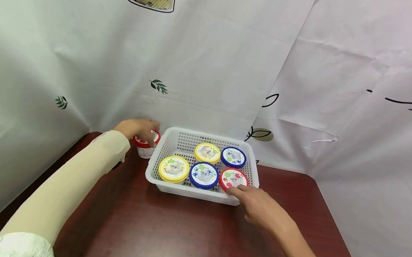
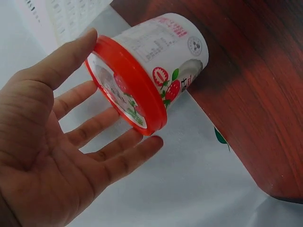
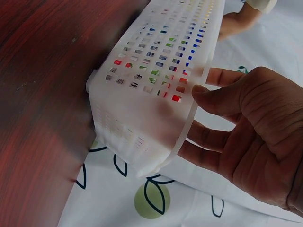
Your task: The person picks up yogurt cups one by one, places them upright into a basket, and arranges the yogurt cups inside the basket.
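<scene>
At the back left of the table, my left hand (image 1: 139, 129) is over a paper cup (image 1: 145, 152) with a red lid and strawberry print, standing beside the basket. In the left wrist view the thumb and fairly straight, spread fingers (image 2: 128, 158) lie about the red lid (image 2: 137, 80). My right hand (image 1: 259, 206) holds the front right corner of the white plastic basket (image 1: 199, 193), thumb outside the rim and fingers inside. Within the basket stand a red-lidded cup (image 1: 234, 178) near that hand, two blue-lidded cups (image 1: 204, 175) and two yellow-lidded cups (image 1: 174, 169).
The basket stands at the back of a dark red wooden table (image 1: 166, 232). Behind it and on both sides hangs a pale cloth (image 1: 212, 63) printed with leaves, meeting the table's back edge.
</scene>
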The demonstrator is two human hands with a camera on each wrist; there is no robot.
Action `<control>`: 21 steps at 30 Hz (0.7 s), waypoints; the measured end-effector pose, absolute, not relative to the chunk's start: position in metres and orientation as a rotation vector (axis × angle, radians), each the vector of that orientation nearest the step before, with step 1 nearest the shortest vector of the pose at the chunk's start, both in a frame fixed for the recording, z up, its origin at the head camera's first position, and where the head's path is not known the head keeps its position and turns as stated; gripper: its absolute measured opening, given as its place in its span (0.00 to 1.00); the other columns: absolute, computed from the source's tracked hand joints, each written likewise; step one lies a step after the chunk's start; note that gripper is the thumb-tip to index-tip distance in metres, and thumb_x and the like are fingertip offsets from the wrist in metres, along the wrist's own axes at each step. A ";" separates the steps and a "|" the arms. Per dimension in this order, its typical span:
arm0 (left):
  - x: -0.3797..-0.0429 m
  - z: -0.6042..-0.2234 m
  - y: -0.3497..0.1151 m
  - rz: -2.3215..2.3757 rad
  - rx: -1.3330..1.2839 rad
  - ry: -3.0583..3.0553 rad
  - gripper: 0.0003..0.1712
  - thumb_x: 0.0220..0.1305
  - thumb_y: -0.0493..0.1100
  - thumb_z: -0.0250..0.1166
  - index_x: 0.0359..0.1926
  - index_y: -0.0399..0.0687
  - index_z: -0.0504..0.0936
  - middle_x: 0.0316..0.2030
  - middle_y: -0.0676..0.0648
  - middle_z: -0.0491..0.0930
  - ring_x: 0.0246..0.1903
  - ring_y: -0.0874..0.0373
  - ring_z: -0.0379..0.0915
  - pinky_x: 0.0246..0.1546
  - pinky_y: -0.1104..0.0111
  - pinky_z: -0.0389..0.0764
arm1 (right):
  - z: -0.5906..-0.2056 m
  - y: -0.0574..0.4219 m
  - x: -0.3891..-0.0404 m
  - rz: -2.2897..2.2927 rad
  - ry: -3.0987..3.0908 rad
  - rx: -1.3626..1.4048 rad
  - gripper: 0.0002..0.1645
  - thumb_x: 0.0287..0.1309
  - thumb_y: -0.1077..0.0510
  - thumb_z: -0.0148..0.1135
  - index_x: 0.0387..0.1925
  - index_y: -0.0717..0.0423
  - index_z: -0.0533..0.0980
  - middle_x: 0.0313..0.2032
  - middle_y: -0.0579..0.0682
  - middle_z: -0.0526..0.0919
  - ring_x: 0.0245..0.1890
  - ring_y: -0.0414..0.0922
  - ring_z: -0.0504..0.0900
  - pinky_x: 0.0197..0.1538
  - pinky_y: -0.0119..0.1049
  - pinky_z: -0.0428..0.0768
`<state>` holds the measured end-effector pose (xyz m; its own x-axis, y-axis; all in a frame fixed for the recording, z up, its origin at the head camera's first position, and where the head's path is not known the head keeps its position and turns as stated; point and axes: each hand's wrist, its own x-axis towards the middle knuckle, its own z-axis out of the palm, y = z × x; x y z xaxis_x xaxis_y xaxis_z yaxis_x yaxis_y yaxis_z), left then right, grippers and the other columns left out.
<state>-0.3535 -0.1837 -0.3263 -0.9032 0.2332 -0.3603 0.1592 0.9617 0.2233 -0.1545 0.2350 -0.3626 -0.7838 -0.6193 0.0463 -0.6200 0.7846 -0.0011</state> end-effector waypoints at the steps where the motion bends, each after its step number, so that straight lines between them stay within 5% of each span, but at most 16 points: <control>1: -0.354 -0.326 -0.184 0.265 0.283 2.720 0.43 0.68 0.49 0.79 0.77 0.44 0.72 0.74 0.29 0.68 0.71 0.31 0.71 0.71 0.35 0.81 | -0.362 0.235 -0.155 0.025 -2.928 1.020 0.35 0.57 0.75 0.72 0.63 0.46 0.84 0.50 0.50 0.91 0.45 0.49 0.89 0.55 0.52 0.90; 7: -0.358 -0.330 -0.190 0.241 0.306 2.710 0.41 0.62 0.49 0.83 0.71 0.47 0.74 0.70 0.30 0.68 0.67 0.33 0.71 0.67 0.39 0.83 | -0.362 0.235 -0.156 0.036 -2.961 0.989 0.34 0.59 0.75 0.72 0.64 0.47 0.84 0.51 0.51 0.91 0.46 0.50 0.89 0.57 0.54 0.89; 21: -0.361 -0.330 -0.189 0.186 0.307 2.623 0.53 0.58 0.51 0.85 0.80 0.47 0.71 0.73 0.33 0.75 0.70 0.35 0.73 0.71 0.37 0.81 | -0.361 0.235 -0.155 0.042 -2.943 1.011 0.34 0.58 0.75 0.71 0.63 0.47 0.84 0.50 0.50 0.91 0.46 0.50 0.89 0.55 0.53 0.89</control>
<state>-0.3608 -0.1891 -0.3304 -0.8550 0.2495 -0.4547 0.1827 0.9654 0.1862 -0.1550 0.2347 -0.3614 -0.7884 -0.6141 0.0368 -0.6149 0.7885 -0.0159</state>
